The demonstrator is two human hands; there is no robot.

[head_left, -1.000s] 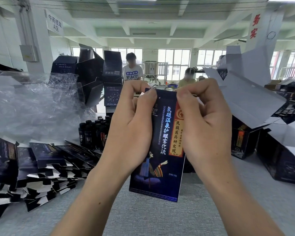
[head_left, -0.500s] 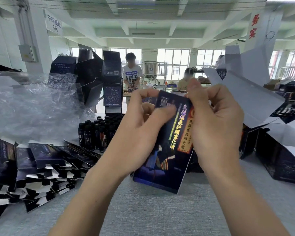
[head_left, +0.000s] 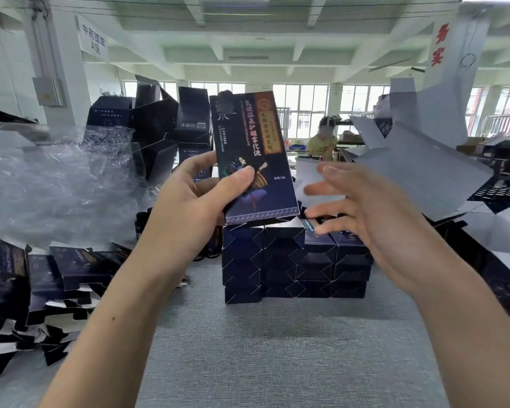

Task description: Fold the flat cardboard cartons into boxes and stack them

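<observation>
Left hand (head_left: 189, 207): we hold the carton (head_left: 252, 154) here, thumb pressed across its printed front near the lower edge, fingers wrapped round the back. Clamped firmly on it.

Right hand (head_left: 362, 207): ours is off the carton, fingers spread and loose, blurred, holding nothing. It sits just to the side of the grip, apart from the carton's edge.

Carton: dark blue, with gold lettering and a robed figure on its face. It rises upright from our grip, tilted a little, its top well above the thumb. Its bottom end, just below the grip, shows folded flaps; we cannot tell whether they are fully locked.

Stacked boxes (head_left: 292, 260): directly under the grip, dark boxes lie in rows several layers high, their folded ends turned to us. The held carton's lower end is close over the top row; we cannot tell whether it touches.

Flat cartons (head_left: 42, 284): an untidy pile lies well off to the far side of our holding arm, low down, white undersides showing.

Plastic wrap (head_left: 56, 184): crumpled clear sheeting above that pile.

Table (head_left: 277, 348): grey cloth surface beneath both forearms.

Open boxes (head_left: 159, 119): a dark heap behind the grip, flaps up.

White-sided cartons (head_left: 424, 169): beyond our free hand, large pale flaps stand open.

Person (head_left: 324, 139): in yellow, far behind the carton.
</observation>
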